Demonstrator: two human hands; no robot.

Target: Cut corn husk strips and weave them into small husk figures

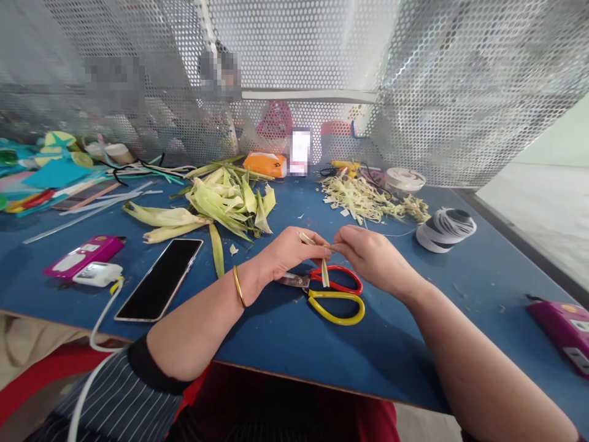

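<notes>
Between my two hands is a narrow pale strip of corn husk [325, 272], its lower end hanging down over the scissors. My left hand [301, 252] pinches the strip with thumb and fingers. Close beside it, the fingertips of my right hand [363, 248] are closed on the strip's other side. Beneath the hands lie scissors [338, 309] with one red and one yellow handle, blades pointing left. A pile of pale green corn husks [221, 199] lies beyond my left hand. Past my right hand is a heap of thin, knotted-looking husk pieces [354, 195].
A phone [161, 279] and a purple device with a white cable [85, 256] lie at left. A spool of thread [445, 230] stands right, near a tape roll [405, 179]. An orange packet [264, 164] rests against the perforated screen [304, 49]. Another purple device [561, 328] sits far right.
</notes>
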